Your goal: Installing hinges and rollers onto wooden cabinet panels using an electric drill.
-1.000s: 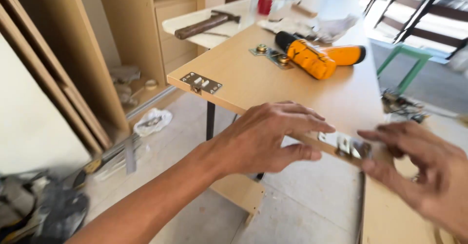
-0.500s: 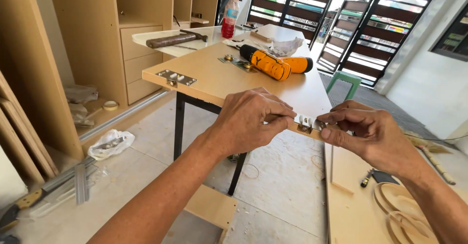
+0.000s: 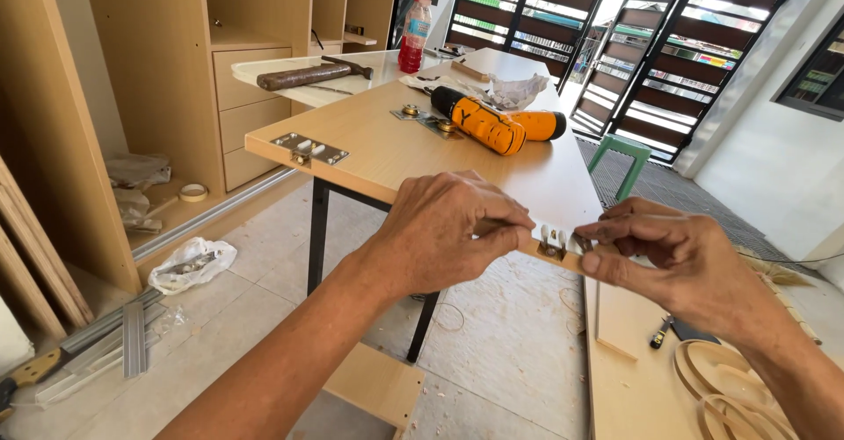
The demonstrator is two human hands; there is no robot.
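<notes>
The small metal roller bracket (image 3: 554,243) at the panel (image 3: 492,163) edge seems light, stiff and slippery, pinched closed by left hand (image 3: 448,229) and right hand (image 3: 673,255) fingertips at its ends.

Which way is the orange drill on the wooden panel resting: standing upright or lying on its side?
Lying on its side. The orange drill rests flat along the wooden panel, its black chuck end pointing toward the hammer.

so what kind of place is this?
Probably a room mid-fit-out used as a carpentry site. A wood panel on a metal stand carries a cordless drill and a hammer; unfinished cabinets line the wall. Both hands, left and right, hold a metal fitting at the panel's edge.
</notes>
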